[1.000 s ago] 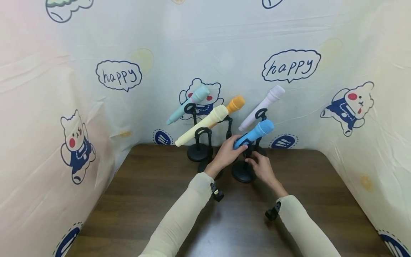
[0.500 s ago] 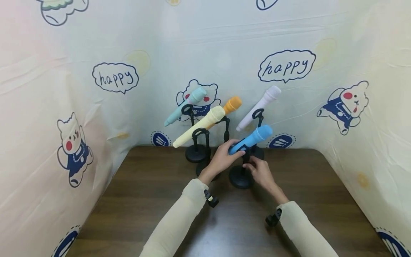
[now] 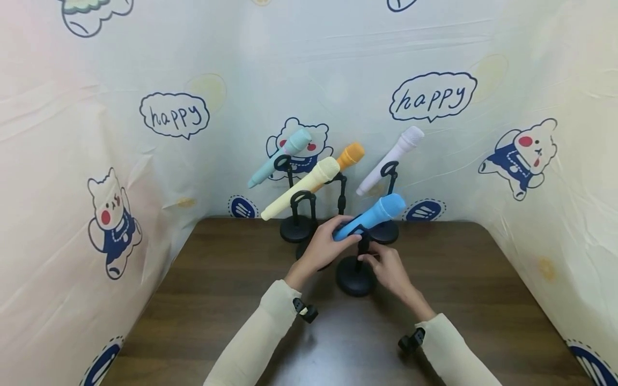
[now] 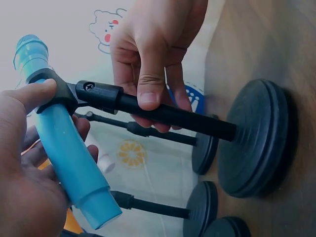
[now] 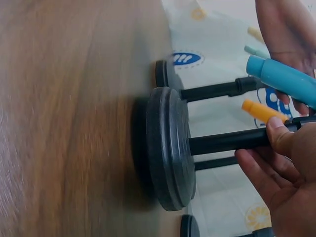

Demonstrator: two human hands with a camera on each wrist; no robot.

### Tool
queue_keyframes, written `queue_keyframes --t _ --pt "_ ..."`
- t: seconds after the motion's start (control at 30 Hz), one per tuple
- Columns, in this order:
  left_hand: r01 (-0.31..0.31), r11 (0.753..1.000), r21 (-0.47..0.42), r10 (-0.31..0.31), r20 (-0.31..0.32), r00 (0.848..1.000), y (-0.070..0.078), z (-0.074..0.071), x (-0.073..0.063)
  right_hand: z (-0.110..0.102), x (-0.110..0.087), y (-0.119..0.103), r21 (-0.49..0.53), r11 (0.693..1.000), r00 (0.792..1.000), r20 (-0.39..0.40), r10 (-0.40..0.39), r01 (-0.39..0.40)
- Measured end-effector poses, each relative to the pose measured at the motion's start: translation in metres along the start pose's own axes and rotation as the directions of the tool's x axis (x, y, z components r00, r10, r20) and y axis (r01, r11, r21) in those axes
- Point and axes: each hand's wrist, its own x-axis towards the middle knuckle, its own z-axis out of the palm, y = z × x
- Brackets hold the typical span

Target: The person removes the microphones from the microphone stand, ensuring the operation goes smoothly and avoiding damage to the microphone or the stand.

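Observation:
A blue microphone [image 3: 379, 213] leans in the clip of a black desk stand [image 3: 355, 277], its head up and to the right. My left hand [image 3: 322, 245] grips the lower part of the microphone; in the left wrist view its thumb [image 4: 43, 93] presses on the black clip [image 4: 58, 94]. With thumb and fingers, my right hand [image 3: 390, 269] pinches the stand's pole [image 5: 227, 141] below the joint. The round base [image 5: 170, 148] is close over the wooden tabletop, with a dark shadow beside it.
Behind stand several more microphones on black stands: a pale yellow microphone [image 3: 301, 187], a teal microphone [image 3: 280, 157], an orange microphone [image 3: 351, 154] and a lavender microphone [image 3: 390, 161]. A printed cloth [image 3: 338, 64] surrounds the wooden table [image 3: 193, 311] at the back and sides.
Both hands have brought the blue microphone and its stand toward me and slightly left, away from the stands behind. The other microphones stay in place.

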Motion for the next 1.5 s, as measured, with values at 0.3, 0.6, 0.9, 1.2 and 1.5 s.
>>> queue_keyframes --t 0.3,0.6,0.9,1.2,1.5 --pt "0.023 1.000 -0.016 -0.023 -0.041 0.999 0.004 -0.011 -0.026 0.011 -0.009 -0.018 0.035 0.999 0.999 0.041 0.005 -0.007" --pt "0.010 0.999 -0.030 -0.011 -0.060 0.998 0.006 -0.023 -0.049 0.021 -0.018 -0.031 0.078 0.997 0.996 0.093 -0.015 0.008" --pt "0.009 0.999 -0.044 -0.012 -0.072 0.997 0.005 -0.028 -0.061 0.027 -0.023 -0.035 0.111 0.994 0.993 0.119 -0.009 -0.004" --pt "0.041 0.998 -0.045 -0.045 -0.078 0.996 0.004 -0.029 -0.069 0.034 -0.025 -0.035 0.128 0.992 0.992 0.119 -0.035 0.020" --pt "0.072 0.996 -0.052 -0.076 -0.082 0.994 0.001 -0.030 -0.071 0.037 -0.025 -0.035 0.122 0.992 0.992 0.125 -0.016 0.000"
